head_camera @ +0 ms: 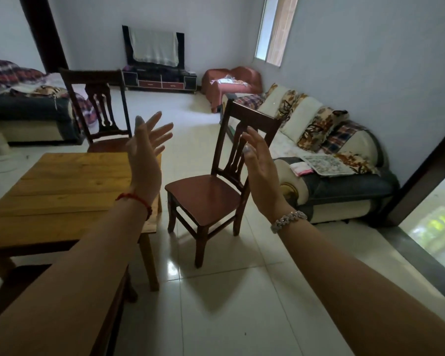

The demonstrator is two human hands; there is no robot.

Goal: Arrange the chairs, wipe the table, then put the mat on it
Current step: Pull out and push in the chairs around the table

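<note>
Chair (203, 194) beyond open, empty hands (206, 160)

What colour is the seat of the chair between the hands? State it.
The chair seat is dark reddish-brown, clearest in the head view.

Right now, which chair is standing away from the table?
The chair on the open tiles beside the sofa; the far chair stands right at the table's far edge.

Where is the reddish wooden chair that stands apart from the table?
Head view, centre: the reddish-brown wooden chair stands on the tiled floor, right of the light wooden table and left of the cream sofa.
</note>
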